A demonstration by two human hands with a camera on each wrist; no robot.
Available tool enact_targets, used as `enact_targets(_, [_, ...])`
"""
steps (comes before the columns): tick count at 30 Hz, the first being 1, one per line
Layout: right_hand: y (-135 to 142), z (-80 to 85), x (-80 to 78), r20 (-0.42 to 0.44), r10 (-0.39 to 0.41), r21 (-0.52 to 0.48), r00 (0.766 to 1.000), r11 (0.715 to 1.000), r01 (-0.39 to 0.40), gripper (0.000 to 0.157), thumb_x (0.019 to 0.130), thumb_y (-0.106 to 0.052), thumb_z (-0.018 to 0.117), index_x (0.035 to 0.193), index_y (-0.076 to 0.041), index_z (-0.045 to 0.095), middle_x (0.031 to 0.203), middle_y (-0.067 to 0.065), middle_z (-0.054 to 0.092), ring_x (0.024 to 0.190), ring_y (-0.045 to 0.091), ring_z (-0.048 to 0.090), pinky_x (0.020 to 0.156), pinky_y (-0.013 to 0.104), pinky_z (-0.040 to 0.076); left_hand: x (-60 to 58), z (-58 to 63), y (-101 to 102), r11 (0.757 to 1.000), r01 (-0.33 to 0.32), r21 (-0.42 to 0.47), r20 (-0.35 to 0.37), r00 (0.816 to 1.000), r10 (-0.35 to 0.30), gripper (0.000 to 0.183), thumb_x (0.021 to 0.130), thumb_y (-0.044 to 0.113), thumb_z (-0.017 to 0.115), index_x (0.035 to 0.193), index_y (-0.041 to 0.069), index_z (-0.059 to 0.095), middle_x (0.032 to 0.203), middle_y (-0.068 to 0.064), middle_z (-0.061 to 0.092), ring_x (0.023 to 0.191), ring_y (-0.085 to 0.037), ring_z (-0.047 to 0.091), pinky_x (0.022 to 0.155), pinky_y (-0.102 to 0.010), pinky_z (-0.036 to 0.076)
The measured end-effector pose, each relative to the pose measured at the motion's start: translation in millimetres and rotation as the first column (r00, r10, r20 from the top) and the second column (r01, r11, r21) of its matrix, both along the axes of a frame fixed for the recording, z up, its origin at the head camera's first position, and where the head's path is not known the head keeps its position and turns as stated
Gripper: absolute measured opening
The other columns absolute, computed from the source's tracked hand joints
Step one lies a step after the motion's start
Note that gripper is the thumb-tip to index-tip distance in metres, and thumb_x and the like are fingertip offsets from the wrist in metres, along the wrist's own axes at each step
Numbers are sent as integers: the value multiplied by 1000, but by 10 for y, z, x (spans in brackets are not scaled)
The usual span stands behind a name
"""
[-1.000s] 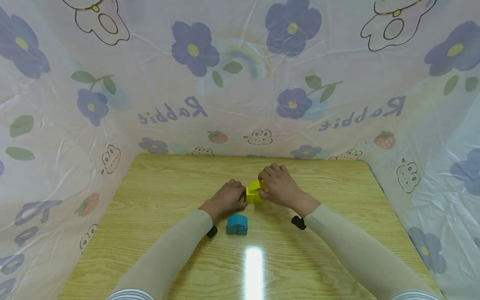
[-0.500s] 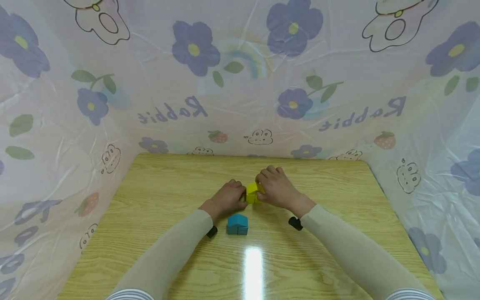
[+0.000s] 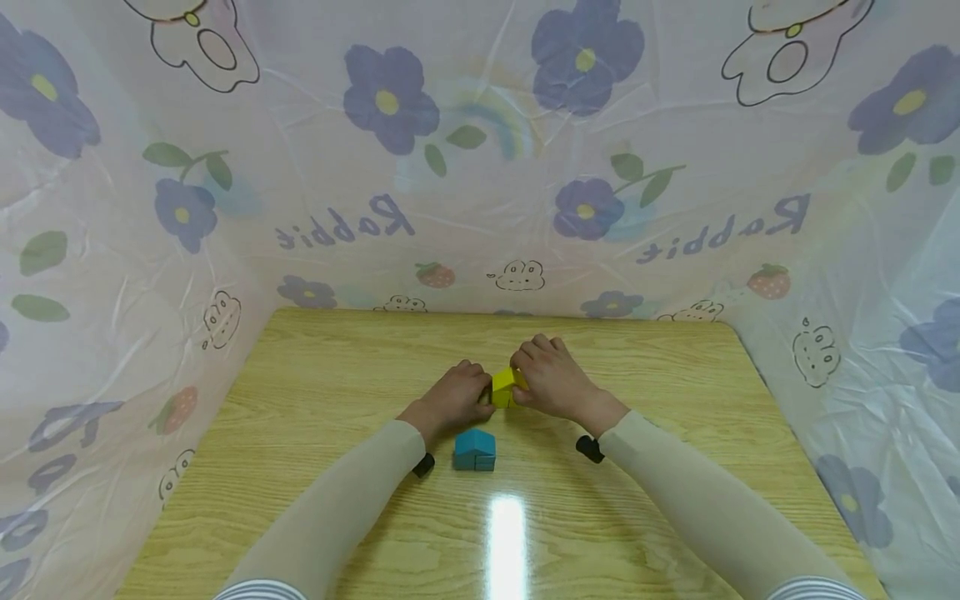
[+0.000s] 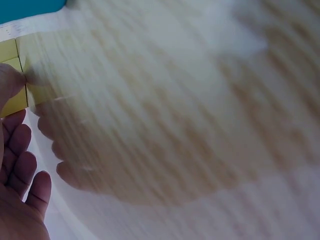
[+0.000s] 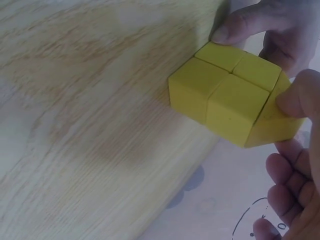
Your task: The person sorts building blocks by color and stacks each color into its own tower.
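Note:
Yellow blocks (image 5: pixel 235 107) stand packed together on the table, with a yellow roof-shaped block (image 5: pixel 272 127) resting against their top faces. My right hand (image 3: pixel 551 379) pinches that roof block between thumb and fingers. From the left side my left hand (image 3: pixel 457 393) holds the lower yellow blocks, its thumb (image 5: pixel 227 34) right at their edge. In the left wrist view the yellow blocks (image 4: pixel 9 50) are partly cut off by the frame. Nearer to me sits a small blue house of blocks (image 3: pixel 475 450), a peaked piece on top of smaller ones.
The wooden table (image 3: pixel 337 367) carries a bright light reflection near its front. A patterned cloth (image 3: pixel 480 200) with flowers and rabbits rises behind it and on both sides. Black wrist cameras, such as the right one (image 3: pixel 590 448), hang beneath the sleeves.
My right hand has moved slightly left and down, bringing the tilted yellow roof block level onto the lower yellow blocks. The left hand and the blue house have stayed put.

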State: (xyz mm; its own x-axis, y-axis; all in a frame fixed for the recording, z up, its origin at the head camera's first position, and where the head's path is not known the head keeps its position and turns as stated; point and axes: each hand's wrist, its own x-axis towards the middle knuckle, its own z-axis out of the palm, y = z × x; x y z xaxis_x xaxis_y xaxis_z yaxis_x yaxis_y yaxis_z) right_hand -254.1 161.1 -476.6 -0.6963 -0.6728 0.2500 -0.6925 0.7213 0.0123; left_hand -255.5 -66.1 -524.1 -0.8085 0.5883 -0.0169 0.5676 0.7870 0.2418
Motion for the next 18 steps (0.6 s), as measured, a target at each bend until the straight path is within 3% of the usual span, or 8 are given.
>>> enact_targets(12, [13, -34, -22, 24, -13, 11, 1000, 1000, 13, 37, 91, -34, 74, 117, -8, 70, 113, 7, 67, 100, 27, 50, 89, 46, 41, -24, -51, -14, 1000, 0, -4, 0, 1000, 0, 34, 98, 42, 72, 114, 13, 69, 102, 4, 62, 94, -16, 48, 87, -31, 46])
enact_targets(18, [36, -31, 1, 42, -46, -12, 998, 999, 46, 48, 92, -41, 73, 125, -7, 68, 120, 9, 67, 107, 29, 51, 92, 47, 42, 8, -77, -153, 1000, -30, 6, 57, 998, 29, 46, 99, 45, 67, 132, 13, 68, 120, 1, 65, 105, -16, 51, 99, -33, 49])
